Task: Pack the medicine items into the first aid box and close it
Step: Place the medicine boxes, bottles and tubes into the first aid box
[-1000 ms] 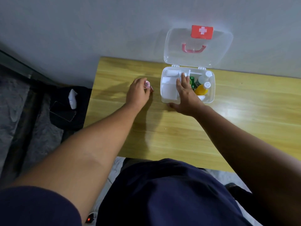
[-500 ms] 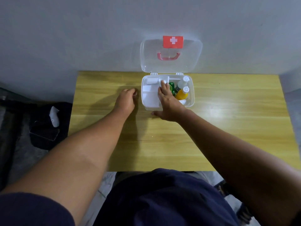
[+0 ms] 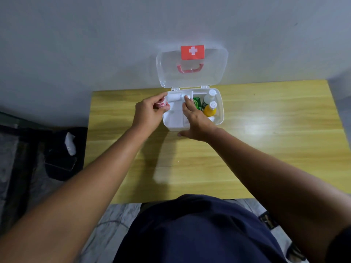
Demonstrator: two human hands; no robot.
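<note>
The white first aid box (image 3: pixel 220 116) stands open at the table's far edge, its clear lid (image 3: pixel 212 69) with a red cross label leaning back against the wall. Inside on the right are a green packet (image 3: pixel 197 103), a white bottle (image 3: pixel 209 96) and an orange bottle (image 3: pixel 210 109). A white roll (image 3: pixel 173 97) lies in the back left compartment. My left hand (image 3: pixel 150 112) holds a small pink-and-white jar (image 3: pixel 162 103) at the box's left rim. My right hand (image 3: pixel 195 118) rests on the box, fingers flat over its middle divider.
The yellow wooden table (image 3: pixel 266 141) stands against a grey wall. Left of the table, on a dark cloth on the floor, lie a phone (image 3: pixel 60 161) and a small white object (image 3: pixel 70 143). My dark blue lap fills the bottom.
My left hand has lifted the small jar from the table and moved right to the box's left rim. My right hand has stayed on the box. The camera view has shifted.
</note>
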